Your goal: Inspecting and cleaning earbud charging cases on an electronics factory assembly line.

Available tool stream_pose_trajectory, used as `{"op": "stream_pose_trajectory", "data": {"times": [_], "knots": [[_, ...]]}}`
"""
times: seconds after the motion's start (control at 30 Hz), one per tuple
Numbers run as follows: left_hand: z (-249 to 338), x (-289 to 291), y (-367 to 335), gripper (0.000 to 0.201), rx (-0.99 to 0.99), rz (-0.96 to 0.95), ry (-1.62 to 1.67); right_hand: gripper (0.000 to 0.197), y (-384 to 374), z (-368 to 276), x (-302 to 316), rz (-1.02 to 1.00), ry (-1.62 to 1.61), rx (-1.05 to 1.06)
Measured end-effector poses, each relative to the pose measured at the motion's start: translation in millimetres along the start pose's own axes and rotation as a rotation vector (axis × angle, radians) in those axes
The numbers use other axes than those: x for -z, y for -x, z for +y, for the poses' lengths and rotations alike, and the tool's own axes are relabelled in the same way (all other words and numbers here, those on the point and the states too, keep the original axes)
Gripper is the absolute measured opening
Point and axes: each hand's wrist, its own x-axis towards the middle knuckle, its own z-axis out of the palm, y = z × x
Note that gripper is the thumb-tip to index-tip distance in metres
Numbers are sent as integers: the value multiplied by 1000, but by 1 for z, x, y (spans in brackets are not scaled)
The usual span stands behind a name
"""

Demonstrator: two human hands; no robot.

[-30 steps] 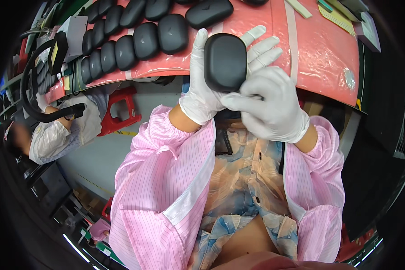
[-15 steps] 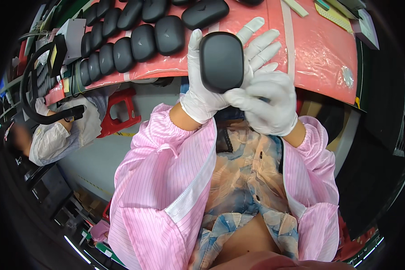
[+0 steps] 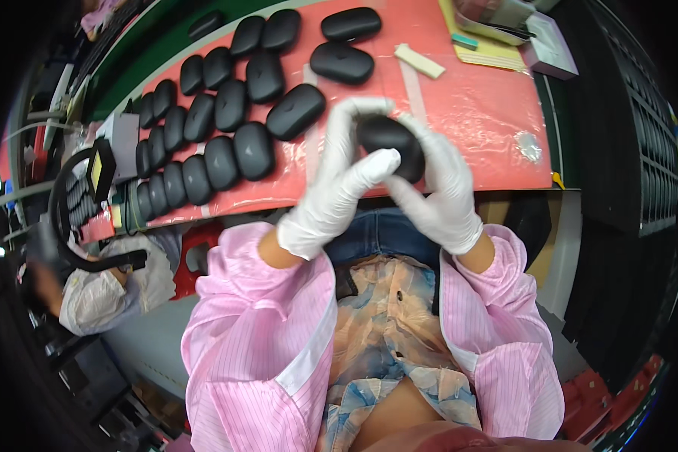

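Note:
Between my two white-gloved hands is a black rounded case [image 3: 390, 139], tilted above the near edge of the red mat. My left hand [image 3: 337, 181] wraps round its left side, with the thumb lying across the front. On the other side my right hand [image 3: 443, 181] grips the case, fingers curled over its edge. Parts of the case are hidden behind the gloves. Closest to my left hand on the mat lies another black case [image 3: 296, 111], in front of several like it.
Rows of black cases [image 3: 231, 105] cover the left of the red mat [image 3: 490, 135]. Farther back lie a cream strip [image 3: 419, 61] and a yellow sheet [image 3: 490, 54] beside a pale box [image 3: 548, 49]. A black curved arm [image 3: 56, 188] and another person's sleeve [image 3: 98, 294] are at left.
The case has turned and tilted. My right hand has moved up onto its right side, and my left hand has gone from flat to curled round it. The view has shifted.

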Motion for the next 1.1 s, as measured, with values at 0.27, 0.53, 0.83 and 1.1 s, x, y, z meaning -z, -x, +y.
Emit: {"op": "stream_pose_trajectory", "data": {"times": [0.27, 0.53, 0.83, 1.1], "knots": [[24, 56, -103, 69, -323, -368, -1769, 45, -36, 112, 109, 304, 142, -489], [43, 38, -95, 62, -69, -504, -908, 65, -26, 68, 94, 150, 351, -27], [12, -6, 3, 56, 333, 28, 387, 64, 2, -1, 20, 69, 10, 89], [-3, -3, 45, 62, 168, 92, 336, 41, 7, -8, 14, -77, -784, -460]]}}
